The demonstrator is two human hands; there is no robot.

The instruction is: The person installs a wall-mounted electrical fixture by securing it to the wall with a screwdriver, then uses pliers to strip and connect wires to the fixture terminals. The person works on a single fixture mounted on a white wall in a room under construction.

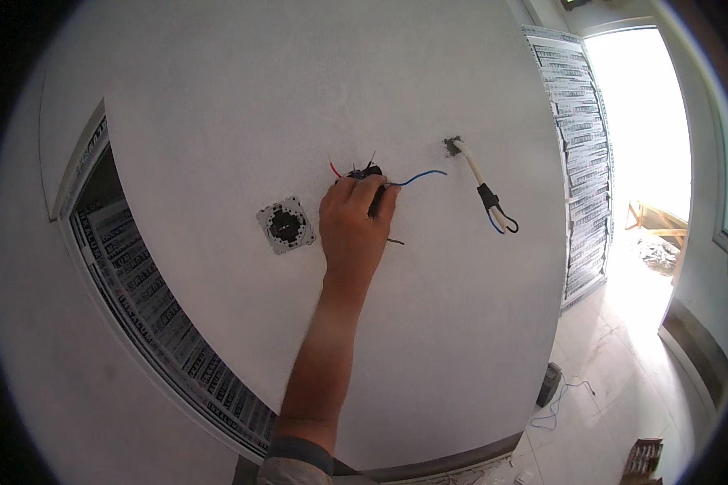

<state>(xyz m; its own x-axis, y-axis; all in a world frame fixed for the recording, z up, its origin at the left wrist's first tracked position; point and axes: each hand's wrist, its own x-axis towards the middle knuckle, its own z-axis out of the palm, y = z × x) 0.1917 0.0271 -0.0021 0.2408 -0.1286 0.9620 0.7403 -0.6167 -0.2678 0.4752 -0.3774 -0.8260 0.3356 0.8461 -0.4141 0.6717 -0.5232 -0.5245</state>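
My left hand [354, 212] reaches up to the white wall, its back toward me. The fingers and thumb are closed around a dark spot in the wall, where a black part [375, 202] shows between them. What they grip is mostly hidden by the hand. A blue wire [416, 176] sticks out to the right past the fingertips, and a red wire [333, 168] pokes out at upper left. Thin dark wire ends stand above. Left of the hand, a grey-framed socket insert [286, 225] with a round black centre sits on the wall. My right hand is out of view.
To the right, a cream cable [471, 164] hangs from a wall hole, black tape and looped wires at its end. A film-wrapped frame [154, 283] runs at left. A film-wrapped door [570, 162] stands beside a bright doorway. A dark device [549, 385] sits on the tiled floor.
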